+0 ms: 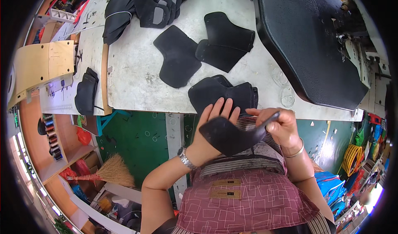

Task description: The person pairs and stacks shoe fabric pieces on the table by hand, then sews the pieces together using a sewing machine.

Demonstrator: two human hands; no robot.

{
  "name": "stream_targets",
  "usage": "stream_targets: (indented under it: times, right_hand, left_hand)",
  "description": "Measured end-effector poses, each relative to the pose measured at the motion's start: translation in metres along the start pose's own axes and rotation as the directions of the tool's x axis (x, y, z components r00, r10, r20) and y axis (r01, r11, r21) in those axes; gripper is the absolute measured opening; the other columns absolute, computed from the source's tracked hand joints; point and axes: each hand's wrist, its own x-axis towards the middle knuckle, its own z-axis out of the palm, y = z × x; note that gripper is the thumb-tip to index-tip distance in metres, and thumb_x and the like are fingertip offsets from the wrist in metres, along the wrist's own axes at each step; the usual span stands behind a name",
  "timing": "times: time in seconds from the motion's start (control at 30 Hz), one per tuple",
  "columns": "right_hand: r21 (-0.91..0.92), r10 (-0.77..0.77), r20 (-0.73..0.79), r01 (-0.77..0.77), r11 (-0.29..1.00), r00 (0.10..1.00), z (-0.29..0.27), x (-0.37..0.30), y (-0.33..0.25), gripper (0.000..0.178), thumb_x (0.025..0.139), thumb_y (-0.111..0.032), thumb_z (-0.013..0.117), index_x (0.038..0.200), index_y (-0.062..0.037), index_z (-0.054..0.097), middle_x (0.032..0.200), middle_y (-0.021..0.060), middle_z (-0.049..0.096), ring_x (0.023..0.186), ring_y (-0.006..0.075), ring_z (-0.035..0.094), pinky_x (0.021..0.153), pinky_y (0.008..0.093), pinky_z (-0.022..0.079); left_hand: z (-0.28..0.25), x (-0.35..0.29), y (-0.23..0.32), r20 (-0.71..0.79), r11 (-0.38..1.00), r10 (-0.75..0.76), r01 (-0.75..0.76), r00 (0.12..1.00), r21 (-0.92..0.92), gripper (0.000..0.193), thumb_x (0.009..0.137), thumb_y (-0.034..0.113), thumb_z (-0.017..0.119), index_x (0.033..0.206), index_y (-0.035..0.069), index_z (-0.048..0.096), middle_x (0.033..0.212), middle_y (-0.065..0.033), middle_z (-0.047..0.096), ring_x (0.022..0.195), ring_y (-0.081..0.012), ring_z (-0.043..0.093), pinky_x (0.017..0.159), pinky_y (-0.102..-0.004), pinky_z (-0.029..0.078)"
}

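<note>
My right hand [288, 130] pinches the right end of a curved black cut piece of soft sheet material [230, 137]. The piece bends up at that end and its wide left part lies across the back of my left hand [200, 142]. Part of the left hand is hidden beneath it. My left fingers are stretched out and rest on a small stack of black cut pieces [209, 91] at the table's front edge. Beyond it lie a single flat black piece [177, 59] and, to its right, a black piece with a seam line [228, 39].
A large black padded board [306, 47] covers the right of the white table [132, 84]. Clear round discs [287, 97] lie beside it. More black pieces [161, 8] and a tied black bundle [119, 18] sit at the back left. A broom [114, 171] is on the lower left.
</note>
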Motion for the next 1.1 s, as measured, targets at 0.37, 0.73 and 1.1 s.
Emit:
stream_targets:
  times: [0.37, 0.73, 1.1]
  right_hand:
    - [-0.026, 0.254, 0.084, -0.252, 0.967, 0.964, -0.015, 0.013, 0.017, 0.015, 0.087, 0.003, 0.058, 0.101, 0.0039, 0.063, 0.090, 0.0008, 0.064, 0.081, 0.0039, 0.055, 0.096, 0.0262, 0.042]
    - [-0.425, -0.012, -0.215, -0.082, 0.901, 0.977, 0.022, 0.006, 0.003, 0.016, 0.087, 0.003, 0.058, 0.102, 0.0027, 0.063, 0.092, 0.0032, 0.063, 0.073, 0.0061, 0.054, 0.064, 0.0217, 0.046]
    - [-0.471, 0.004, -0.535, -0.303, 0.828, 0.845, 0.025, 0.028, 0.026, 0.029, 0.077, 0.003, 0.066, 0.103, 0.0053, 0.053, 0.109, 0.0113, 0.061, 0.062, 0.0085, 0.055, 0.057, 0.0235, 0.045]
  left_hand:
    - [-0.058, -0.026, -0.044, -0.014, 0.786, -0.458, 0.412, 0.889, 0.461, 0.057, 0.086, 0.037, 0.053, 0.128, -0.001, 0.050, 0.133, -0.0194, 0.049, 0.126, -0.0370, 0.042, 0.108, -0.0497, 0.024]
    - [-0.075, 0.013, -0.002, 0.129, -0.029, -0.712, 0.154, 0.690, -0.988, 0.074, 0.082, -0.006, 0.060, 0.143, 0.005, 0.021, 0.107, -0.0096, 0.061, 0.096, -0.0107, 0.058, 0.083, -0.0231, 0.046]
    - [-0.038, 0.019, -0.042, 0.125, 0.235, -0.742, 0.430, 0.659, -0.872, 0.070, 0.084, -0.003, 0.062, 0.141, 0.005, 0.022, 0.072, -0.0009, 0.055, 0.063, -0.0040, 0.054, 0.056, -0.0183, 0.049]
